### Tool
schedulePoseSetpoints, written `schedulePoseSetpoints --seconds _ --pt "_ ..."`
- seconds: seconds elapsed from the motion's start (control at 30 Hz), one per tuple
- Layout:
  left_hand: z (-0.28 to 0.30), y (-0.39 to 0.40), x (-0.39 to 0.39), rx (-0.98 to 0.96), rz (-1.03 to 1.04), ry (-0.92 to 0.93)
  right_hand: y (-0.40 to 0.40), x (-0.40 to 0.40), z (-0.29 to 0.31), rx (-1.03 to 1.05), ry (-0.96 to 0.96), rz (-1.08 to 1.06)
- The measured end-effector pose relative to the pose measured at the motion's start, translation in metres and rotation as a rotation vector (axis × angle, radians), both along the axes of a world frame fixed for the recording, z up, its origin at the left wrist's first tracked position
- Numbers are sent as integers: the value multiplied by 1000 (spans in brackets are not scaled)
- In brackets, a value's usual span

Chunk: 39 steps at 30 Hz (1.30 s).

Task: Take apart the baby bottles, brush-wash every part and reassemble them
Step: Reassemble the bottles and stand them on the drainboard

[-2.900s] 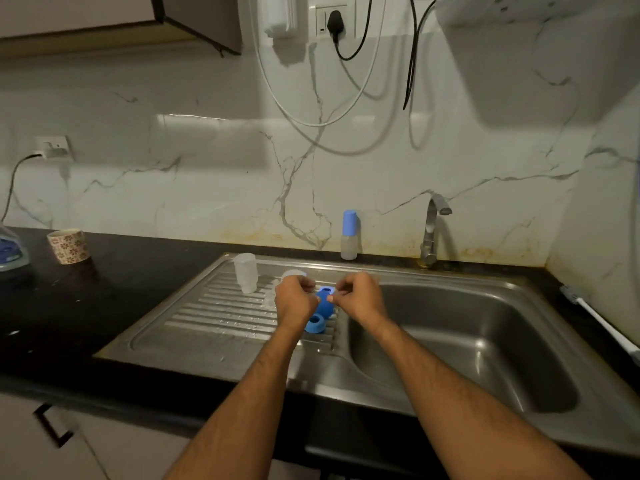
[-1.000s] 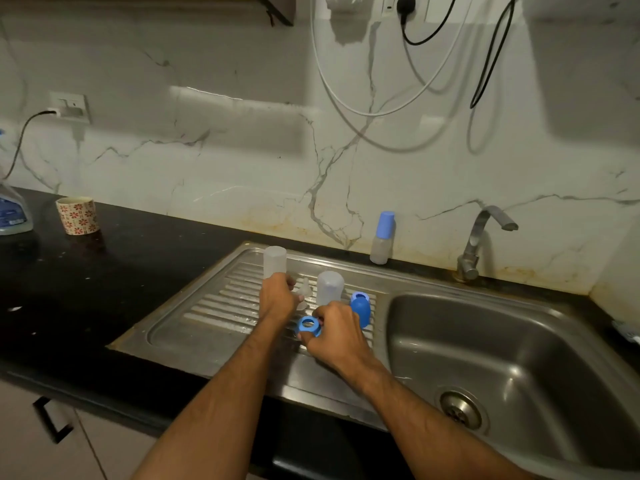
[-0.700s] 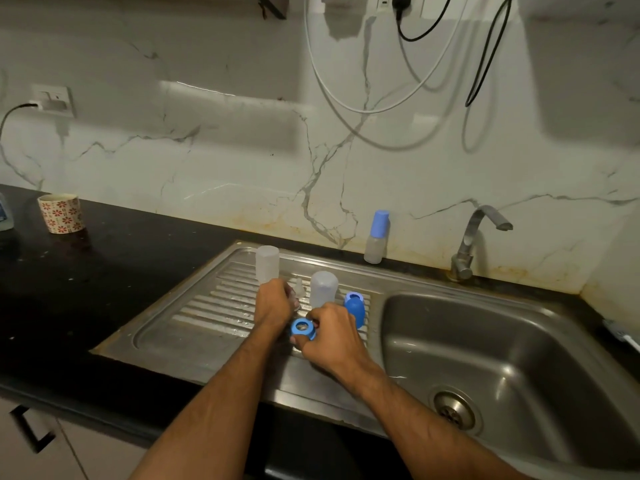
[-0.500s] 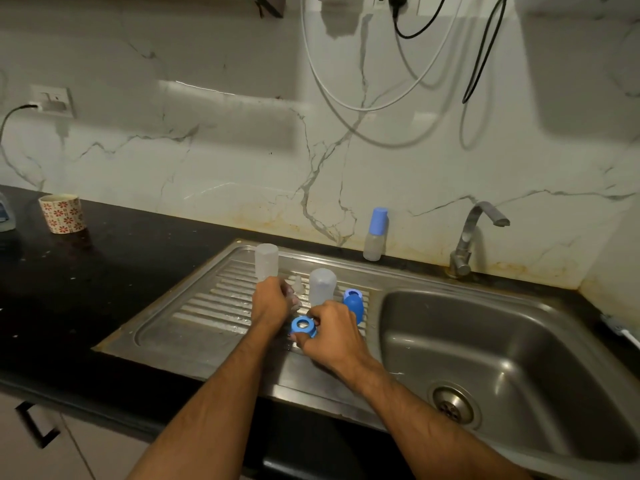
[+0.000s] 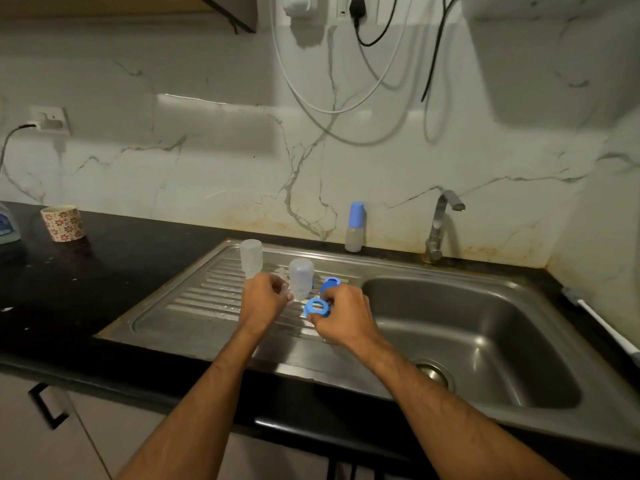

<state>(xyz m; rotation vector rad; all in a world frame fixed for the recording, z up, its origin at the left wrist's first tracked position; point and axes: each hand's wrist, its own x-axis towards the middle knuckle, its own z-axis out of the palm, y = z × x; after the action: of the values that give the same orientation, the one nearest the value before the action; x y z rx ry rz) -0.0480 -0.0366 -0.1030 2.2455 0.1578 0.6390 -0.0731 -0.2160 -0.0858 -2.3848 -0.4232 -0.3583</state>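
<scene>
Your right hand (image 5: 341,318) pinches a blue plastic screw ring (image 5: 316,306) between thumb and curled fingers, holding it just above the ribbed steel drainboard (image 5: 194,299) near the basin's edge. Your left hand (image 5: 263,301) has its fingers curled around a small clear silicone teat (image 5: 286,293), just left of the ring. Behind your hands, a translucent bottle body (image 5: 300,278) stands on the drainboard; a second translucent bottle body (image 5: 250,258) stands nearer the drainboard's back left corner. A blue cap (image 5: 329,284) lies just beyond your right hand, partly hidden by it. An assembled baby bottle with a blue cap (image 5: 355,226) stands on the black counter (image 5: 104,271) at the back edge, against the marble wall, left of the steel tap (image 5: 439,225). A floral paper cup (image 5: 63,223) sits toward the counter's far left.
</scene>
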Motion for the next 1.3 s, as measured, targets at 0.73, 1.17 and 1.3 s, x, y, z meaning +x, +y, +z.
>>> schedulePoseSetpoints --seconds 0.73,1.17,1.3 --pt "34 -239 46 -207 -302 259 -261 17 36 57 420 -417" --pt "-21 -253 73 -392 -336 178 -251 67 2 312 179 -268" --pt "-24 -260 82 -232 -361 108 -245 76 -14 338 121 -240"
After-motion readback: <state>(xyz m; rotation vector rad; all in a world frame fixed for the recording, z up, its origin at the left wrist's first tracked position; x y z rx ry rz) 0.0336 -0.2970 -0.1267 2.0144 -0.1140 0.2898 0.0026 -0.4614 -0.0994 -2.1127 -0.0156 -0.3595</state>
